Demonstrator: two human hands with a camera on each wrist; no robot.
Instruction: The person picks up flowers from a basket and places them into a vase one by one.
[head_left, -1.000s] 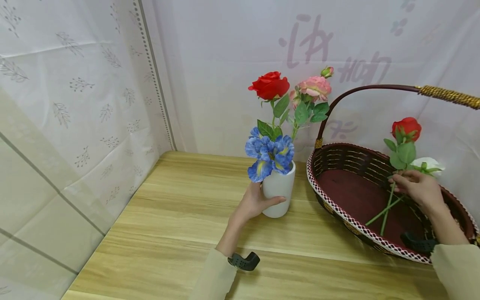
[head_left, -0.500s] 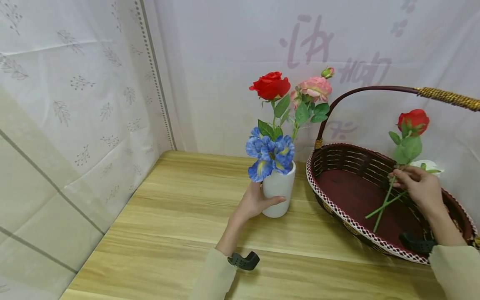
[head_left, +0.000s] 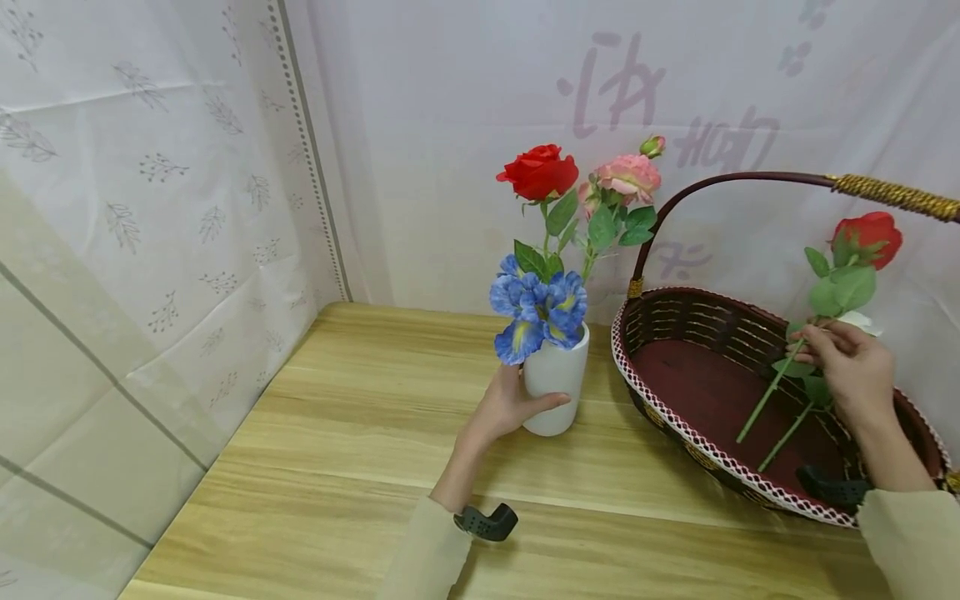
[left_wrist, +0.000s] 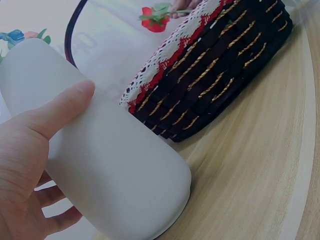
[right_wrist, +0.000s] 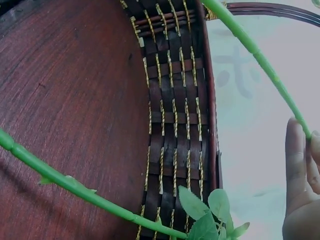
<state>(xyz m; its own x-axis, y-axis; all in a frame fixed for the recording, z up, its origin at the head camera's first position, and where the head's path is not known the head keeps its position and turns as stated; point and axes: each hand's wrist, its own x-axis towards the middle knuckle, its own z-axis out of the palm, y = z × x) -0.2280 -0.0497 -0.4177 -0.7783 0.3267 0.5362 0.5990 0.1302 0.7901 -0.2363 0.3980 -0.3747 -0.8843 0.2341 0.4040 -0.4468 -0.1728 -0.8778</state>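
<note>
My left hand (head_left: 504, 406) grips the white vase (head_left: 553, 387) standing on the table, thumb across its front and fingers behind it. In the vase stand a red rose (head_left: 542, 172), a pink flower (head_left: 628, 177) with a bud, and a blue iris (head_left: 536, 308). Over the basket (head_left: 693, 433), my right hand (head_left: 851, 367) pinches the stem of another red rose (head_left: 870, 240), its bloom up and its stem slanting down to the left. A white flower (head_left: 861, 322) is mostly hidden behind that hand; a second green stem (right_wrist: 75, 187) with leaves lies inside the basket.
The basket's tall handle (head_left: 892, 193) arches over its far side. Its lace-trimmed rim (left_wrist: 165, 55) stands just right of the vase. A pale printed curtain (head_left: 420, 150) hangs behind the wooden table (head_left: 360, 467), which has its left edge in view.
My right hand has raised the red rose and moved it to the right. Its stem has come apart from the other stem it crossed. The left hand and vase have stayed put.
</note>
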